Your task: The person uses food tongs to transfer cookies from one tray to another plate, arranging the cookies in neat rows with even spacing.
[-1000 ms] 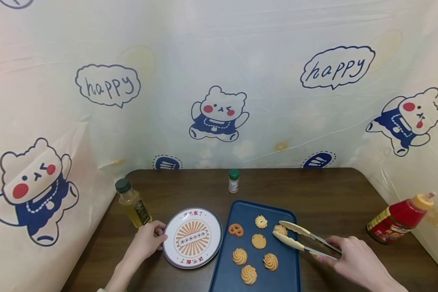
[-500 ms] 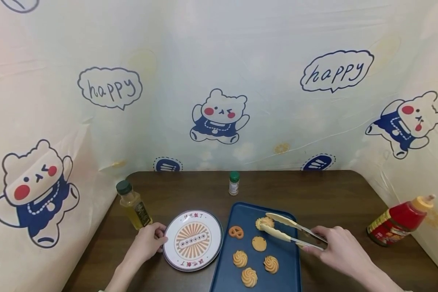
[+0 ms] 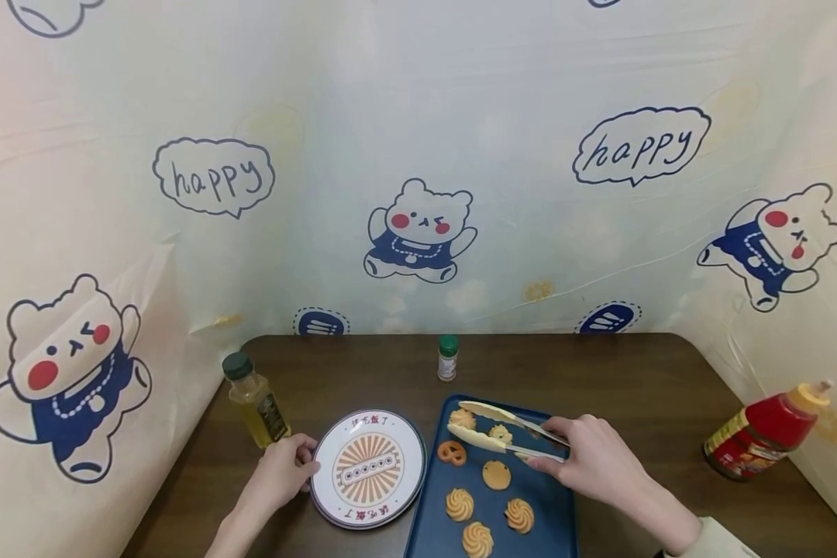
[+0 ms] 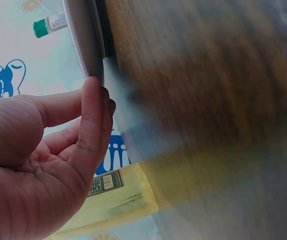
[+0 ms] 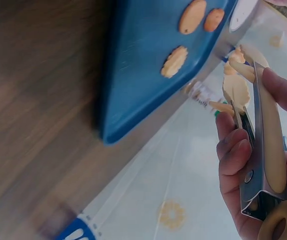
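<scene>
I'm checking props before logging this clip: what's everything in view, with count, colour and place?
Cookies: six, golden, five on the tray, one between the tongs
Pretzel: one, brown, tray's left side
Tongs: one, metal with cream tips, over the tray
Tray: one, blue, right of the plates
Plates: stack, count unclear, white top with orange sunburst, left of the tray
Oil-like bottle: one, yellow, dark green cap, left
Jar: one, green cap, behind the tray
Squeeze bottle: one, red, far right
Table: one, dark brown, underneath
Backdrop: pale, printed, behind
Left hand: one, at the plates' rim
Right hand: one, gripping the tongs
</scene>
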Motion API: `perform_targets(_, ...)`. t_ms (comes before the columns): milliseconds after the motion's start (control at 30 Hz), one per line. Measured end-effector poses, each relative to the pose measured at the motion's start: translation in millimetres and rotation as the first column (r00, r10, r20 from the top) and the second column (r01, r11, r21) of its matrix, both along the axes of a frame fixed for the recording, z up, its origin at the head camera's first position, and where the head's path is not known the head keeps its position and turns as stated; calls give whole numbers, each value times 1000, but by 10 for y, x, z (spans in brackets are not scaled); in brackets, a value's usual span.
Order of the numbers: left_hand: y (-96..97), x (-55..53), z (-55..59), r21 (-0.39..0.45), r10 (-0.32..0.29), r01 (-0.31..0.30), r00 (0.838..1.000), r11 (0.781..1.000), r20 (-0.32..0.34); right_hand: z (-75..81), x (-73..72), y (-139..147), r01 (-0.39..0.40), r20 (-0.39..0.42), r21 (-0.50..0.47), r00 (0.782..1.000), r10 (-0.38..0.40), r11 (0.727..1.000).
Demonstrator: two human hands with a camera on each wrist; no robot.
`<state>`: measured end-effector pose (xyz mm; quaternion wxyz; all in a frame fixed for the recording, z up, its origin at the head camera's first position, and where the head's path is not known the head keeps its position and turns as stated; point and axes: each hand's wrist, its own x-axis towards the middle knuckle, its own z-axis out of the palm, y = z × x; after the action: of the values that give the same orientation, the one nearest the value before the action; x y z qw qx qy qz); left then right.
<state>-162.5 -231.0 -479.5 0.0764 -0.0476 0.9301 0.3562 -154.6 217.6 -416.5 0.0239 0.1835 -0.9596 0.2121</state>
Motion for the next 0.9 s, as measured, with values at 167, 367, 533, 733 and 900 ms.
perform_targets(167, -7, 2, -12, 17, -1, 2, 1000, 1000, -12, -7, -92, -201, -32, -10, -9, 999, 32, 999)
perform_targets(367, -20, 3, -15, 23, -1, 1, 1000, 1000, -4, -45, -193, -446, -106, -20, -26, 994, 105, 994)
perform_targets(533, -22, 1, -1, 24, -2, 2, 1000, 1000, -2, -84, -265, -677, -155, -14, -37, 988, 154, 987)
perform_targets(733, -21, 0, -14, 33, -1, 2, 1000, 999, -10, -154, -332, -946, -198, 39, -33, 979, 199, 980)
perform_targets(900, -25, 2, -33, 35, -4, 5, 1000, 999, -20, -214, -370, -1087, -225, 32, -23, 974, 226, 974)
